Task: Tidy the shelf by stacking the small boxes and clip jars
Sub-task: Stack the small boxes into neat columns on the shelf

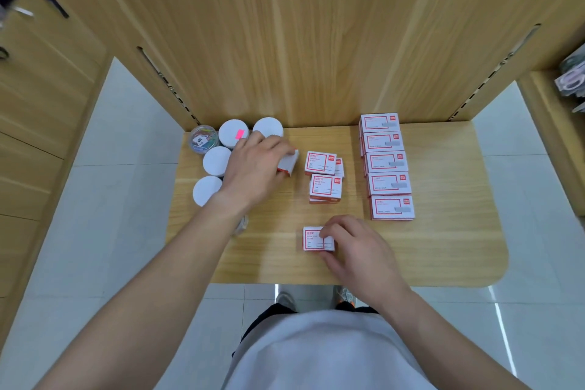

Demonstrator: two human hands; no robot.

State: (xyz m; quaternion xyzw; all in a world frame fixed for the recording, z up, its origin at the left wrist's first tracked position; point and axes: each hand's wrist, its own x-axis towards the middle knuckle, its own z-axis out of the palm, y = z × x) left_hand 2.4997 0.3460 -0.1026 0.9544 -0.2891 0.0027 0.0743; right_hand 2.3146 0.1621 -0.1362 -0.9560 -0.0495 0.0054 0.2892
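Observation:
My left hand [253, 165] grips a small white-and-red box [289, 164], tilted on its edge, at the middle left of the wooden shelf [443, 247]. My right hand [354, 247] pinches another small box [311, 238] lying flat near the front edge. Two short stacks of small boxes [320, 163] [326, 187] sit in the middle. A row of larger white-and-red boxes [387, 165] runs along the right. Several white-lidded clip jars [217, 161] cluster at the left, with one clear jar of coloured clips [202, 139] at the back.
A wooden back panel [300, 41] rises behind the shelf. More wooden shelving stands at the left, and packaged goods [571, 79] hang at the far right. White tiled floor [126, 199] lies below, on both sides of the shelf. A small clear object [243, 223] peeks out under my left forearm.

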